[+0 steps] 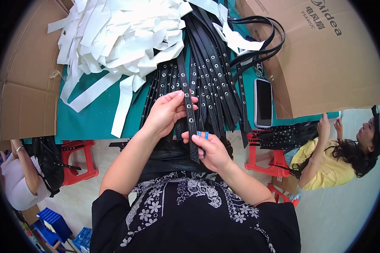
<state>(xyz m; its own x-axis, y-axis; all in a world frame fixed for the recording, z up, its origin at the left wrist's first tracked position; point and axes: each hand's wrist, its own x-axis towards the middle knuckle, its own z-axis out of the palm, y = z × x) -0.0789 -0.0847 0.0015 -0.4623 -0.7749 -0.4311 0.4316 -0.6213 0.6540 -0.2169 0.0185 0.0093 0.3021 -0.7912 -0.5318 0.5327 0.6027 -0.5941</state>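
A black belt strap (190,120) with silver eyelets runs between my two hands, over the near edge of the table. My left hand (166,111) pinches it from the left between thumb and fingers. Lower down, near the strap's end, my right hand (211,151) grips it with the thumb on top. Small blue pieces show at the right fingers; I cannot tell what they are. Beyond my hands lies a thick bundle of similar black straps (213,80), their eyeleted ends toward me. More dark straps (173,162) lie across my lap.
White fabric strips (122,33) are heaped at the far left of the green table (88,122). A phone (263,103) lies right of the straps, beside a cardboard box (321,67). Another box (27,92) stands left. People sit on both sides, near red stools (85,160).
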